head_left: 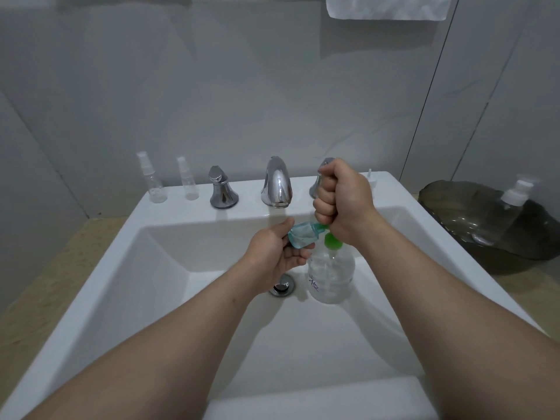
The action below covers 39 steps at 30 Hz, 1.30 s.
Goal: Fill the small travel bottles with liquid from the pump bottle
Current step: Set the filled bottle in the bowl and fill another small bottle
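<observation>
White sink [169, 204]: I judge filling underway, right hand [342, 201] fisted on the pump bottle [331, 274], left hand [272, 253] gripping a blue bottle [301, 236] (mouth hidden); next, a gentle press.

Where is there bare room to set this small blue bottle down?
Free: the basin floor left of the drain, and the ledge between left tap handle and spout. Crowded: the ledge's left corner, with two clear spray bottles, and the basin right of the drain, where the pump bottle, left hand and right hand are.
</observation>
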Motion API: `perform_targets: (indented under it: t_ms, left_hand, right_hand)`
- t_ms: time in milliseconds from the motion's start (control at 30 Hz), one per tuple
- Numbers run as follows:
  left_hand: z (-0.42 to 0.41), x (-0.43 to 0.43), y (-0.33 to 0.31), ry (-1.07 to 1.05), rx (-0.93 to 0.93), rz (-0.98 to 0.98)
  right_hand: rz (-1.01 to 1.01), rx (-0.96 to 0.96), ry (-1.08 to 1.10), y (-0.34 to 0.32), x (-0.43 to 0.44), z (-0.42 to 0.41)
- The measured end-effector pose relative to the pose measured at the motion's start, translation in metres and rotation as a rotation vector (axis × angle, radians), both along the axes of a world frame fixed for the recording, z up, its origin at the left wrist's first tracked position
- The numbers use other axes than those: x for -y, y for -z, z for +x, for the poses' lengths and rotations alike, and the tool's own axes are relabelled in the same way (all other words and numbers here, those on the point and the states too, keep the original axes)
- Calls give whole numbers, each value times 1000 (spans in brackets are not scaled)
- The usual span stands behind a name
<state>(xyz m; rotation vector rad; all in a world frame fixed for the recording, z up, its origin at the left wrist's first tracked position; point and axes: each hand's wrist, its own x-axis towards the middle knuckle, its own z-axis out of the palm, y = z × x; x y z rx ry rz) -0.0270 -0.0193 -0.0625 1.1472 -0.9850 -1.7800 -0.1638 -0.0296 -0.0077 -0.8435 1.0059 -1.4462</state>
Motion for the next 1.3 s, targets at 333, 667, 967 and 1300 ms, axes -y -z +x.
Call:
perform_targets:
  t_ms: [333, 667, 967, 1300]
  left_hand:
    - [0, 2, 0, -10, -18, -14]
    - [0, 2, 0, -6, -19, -18]
    - [1, 0, 0, -5, -24, -6]
    - [2, -1, 4, 21, 4, 23]
  right_hand:
    - [-82, 111, 10, -16, -2, -6]
    - [4, 51, -21, -6, 0, -5]
    - [18, -7, -1, -1, 3, -4]
    - [41, -102, 22, 6, 2, 1]
